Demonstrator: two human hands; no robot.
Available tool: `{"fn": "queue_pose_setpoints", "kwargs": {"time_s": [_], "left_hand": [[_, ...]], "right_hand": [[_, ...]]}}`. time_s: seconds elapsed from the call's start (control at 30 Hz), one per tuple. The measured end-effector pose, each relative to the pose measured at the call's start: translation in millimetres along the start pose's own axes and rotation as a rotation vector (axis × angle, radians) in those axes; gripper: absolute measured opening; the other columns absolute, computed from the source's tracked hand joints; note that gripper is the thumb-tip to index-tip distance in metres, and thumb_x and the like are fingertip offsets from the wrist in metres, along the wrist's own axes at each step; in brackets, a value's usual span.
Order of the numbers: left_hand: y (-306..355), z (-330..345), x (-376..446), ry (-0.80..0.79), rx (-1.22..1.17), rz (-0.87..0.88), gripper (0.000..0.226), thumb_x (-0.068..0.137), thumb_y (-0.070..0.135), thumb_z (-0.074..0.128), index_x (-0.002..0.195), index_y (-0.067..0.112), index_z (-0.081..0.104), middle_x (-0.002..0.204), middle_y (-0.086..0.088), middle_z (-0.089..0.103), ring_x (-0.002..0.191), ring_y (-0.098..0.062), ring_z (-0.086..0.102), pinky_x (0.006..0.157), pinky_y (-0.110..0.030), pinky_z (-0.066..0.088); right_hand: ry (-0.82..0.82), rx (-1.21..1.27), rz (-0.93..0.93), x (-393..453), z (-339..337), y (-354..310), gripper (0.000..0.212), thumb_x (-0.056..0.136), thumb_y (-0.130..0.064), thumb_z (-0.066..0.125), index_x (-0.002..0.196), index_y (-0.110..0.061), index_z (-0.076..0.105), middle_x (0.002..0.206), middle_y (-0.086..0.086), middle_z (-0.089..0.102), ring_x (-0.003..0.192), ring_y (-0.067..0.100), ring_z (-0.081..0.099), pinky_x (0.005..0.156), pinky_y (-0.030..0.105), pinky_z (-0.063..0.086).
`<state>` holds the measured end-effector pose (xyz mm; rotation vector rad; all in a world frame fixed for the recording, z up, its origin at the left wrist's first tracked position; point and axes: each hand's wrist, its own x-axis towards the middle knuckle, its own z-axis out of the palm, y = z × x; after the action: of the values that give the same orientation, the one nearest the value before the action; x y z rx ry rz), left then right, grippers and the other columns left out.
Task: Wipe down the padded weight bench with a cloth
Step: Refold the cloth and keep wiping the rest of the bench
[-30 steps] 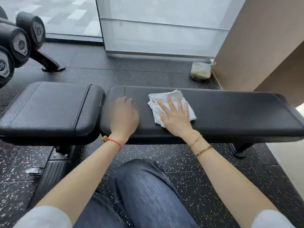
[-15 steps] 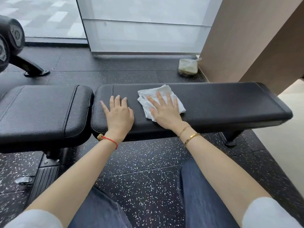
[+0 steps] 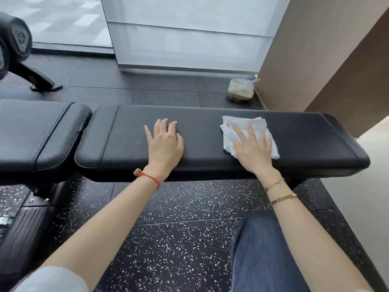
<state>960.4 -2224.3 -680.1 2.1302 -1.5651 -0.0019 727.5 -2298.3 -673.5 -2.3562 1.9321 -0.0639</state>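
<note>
1. Bench point(image 3: 305, 142): black padded long section runs across the middle of the frame, its right end at centre right. A second pad point(image 3: 37, 131) sits at left, split from the long one by a narrow gap.
2. Cloth point(image 3: 242, 125): white, crumpled, lying flat on the right half of the long pad, near the far edge. Task item located.
3. Right hand point(image 3: 252, 150): palm down on the near part of the cloth, fingers point(image 3: 250, 133) straight and spread wide, pressing the cloth to the padding. No curl, no pinch.
4. Left hand point(image 3: 165, 144): flat on bare padding at frame centre, well apart from the cloth. Fingers extended and relaxed, holding nothing. Reads as a brace.
5. Step in hand (judgement): wiping stroke on the long pad, cloth now toward the right end. A strip of pad remains between the cloth and that end.
6. Progress (judgement): cannot tell from the surface which areas are done; no wet or dry contrast visible. The left pad has no hand or cloth on it.
7. Next move calls for (judgement): steady downward pressure with a flat palm, sliding the cloth to the rounded right end and over the near edge, then back toward the left.
8. Caution: the cloth is bunched, so it may roll under the palm; flattening it would give fuller contact.
9. Surroundings: speckled dark floor point(image 3: 179, 239); a small bag point(image 3: 241, 89) by the wall at upper right; a dumbbell point(image 3: 15, 43) at upper left.
</note>
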Motion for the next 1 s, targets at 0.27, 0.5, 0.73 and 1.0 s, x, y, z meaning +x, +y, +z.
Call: {"fn": "queue_pose_setpoints", "kwargs": {"time_s": [0.27, 0.5, 0.73, 1.0], "left_hand": [[79.3, 36.4, 5.4, -0.044, -0.013, -0.069, 0.048, 0.099, 0.027, 0.036, 0.146, 0.017, 0.037, 0.155, -0.011, 0.031, 0.148, -0.028, 0.018, 0.119, -0.061, 0.006], [94.5, 49.1, -1.0, -0.045, 0.106, -0.106, 0.049, 0.096, 0.032, 0.038, 0.143, 0.019, 0.04, 0.153, -0.01, 0.036, 0.147, -0.03, 0.022, 0.118, -0.062, 0.011], [98.4, 49.6, 0.6, 0.027, 0.113, -0.128, 0.045, 0.092, 0.031, 0.045, 0.135, 0.021, 0.049, 0.147, -0.006, 0.044, 0.143, -0.026, 0.03, 0.117, -0.061, 0.015], [101.2, 50.2, -0.8, 0.053, 0.108, -0.141, 0.044, 0.093, 0.029, 0.047, 0.136, 0.021, 0.05, 0.149, -0.004, 0.044, 0.143, -0.024, 0.03, 0.119, -0.057, 0.013]], "right_hand": [[0.004, 0.049, -0.345, -11.5, 0.8, 38.5, 0.054, 0.096, -0.057, 0.01, 0.15, -0.056, 0.005, 0.165, -0.007, -0.003, 0.151, 0.028, -0.008, 0.12, 0.049, -0.01], [-0.022, -0.015, 0.006, 33.1, -16.0, 141.2, 0.054, 0.101, -0.049, 0.016, 0.152, -0.052, 0.0, 0.166, 0.0, 0.0, 0.15, 0.036, -0.001, 0.119, 0.054, -0.004], [0.003, 0.005, -0.272, 41.9, -10.4, 70.5, 0.054, 0.102, -0.047, 0.026, 0.154, -0.046, 0.01, 0.166, 0.001, 0.002, 0.149, 0.039, -0.002, 0.117, 0.057, -0.008], [-0.009, -0.001, -0.355, 50.5, -11.3, 127.2, 0.052, 0.101, -0.051, 0.02, 0.152, -0.052, 0.008, 0.166, -0.003, 0.002, 0.151, 0.032, -0.001, 0.12, 0.053, -0.005]]}}
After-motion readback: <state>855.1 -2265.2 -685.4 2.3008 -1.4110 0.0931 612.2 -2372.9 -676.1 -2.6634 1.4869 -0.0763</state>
